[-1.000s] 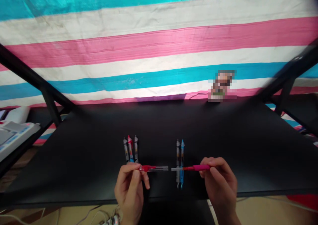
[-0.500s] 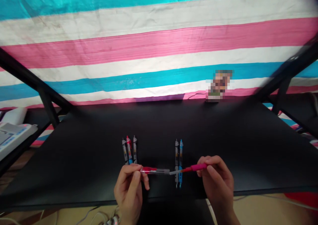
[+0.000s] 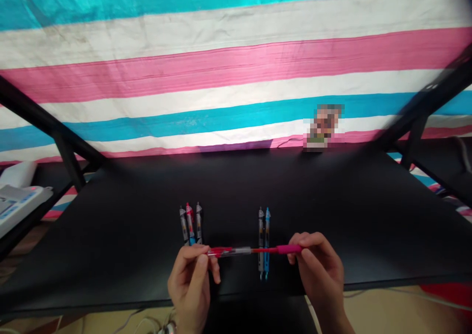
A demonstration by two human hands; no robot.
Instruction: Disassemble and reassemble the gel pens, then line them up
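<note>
Head view, the only view on record. Clock positions are taken from the join between the hands, 12 o'clock being away from the wearer.

The left hand (image 3: 190,277) stands at 8 o'clock, clenched in a firm pinch, thumb and fingers grasping a clear barrel (image 3: 231,251) with a red section near its held end. The right hand (image 3: 317,270) stands at 3 to 4 o'clock, likewise in a firm pinch, grasping a pink-grip piece (image 3: 283,249) by its far end. This piece has a thin red stem.

The barrel and piece are held level above a black desk (image 3: 110,216). They meet end to end at the join, with the stem's tip at the barrel mouth. Whether the stem is seated inside cannot be told at this resolution.

Three pens (image 3: 190,223) lie side by side at 10 o'clock, just beyond the left fingers. Two pens (image 3: 263,243) lie at 3 o'clock, close by, under the stem; contact with it cannot be confirmed.

Progress: one pen is in hand and its two pieces are joined or nearly so. The five pens lie with neither hand on them.

At the rear stands a striped cloth (image 3: 236,73). A white device (image 3: 22,203) sits at 9 o'clock.
</note>
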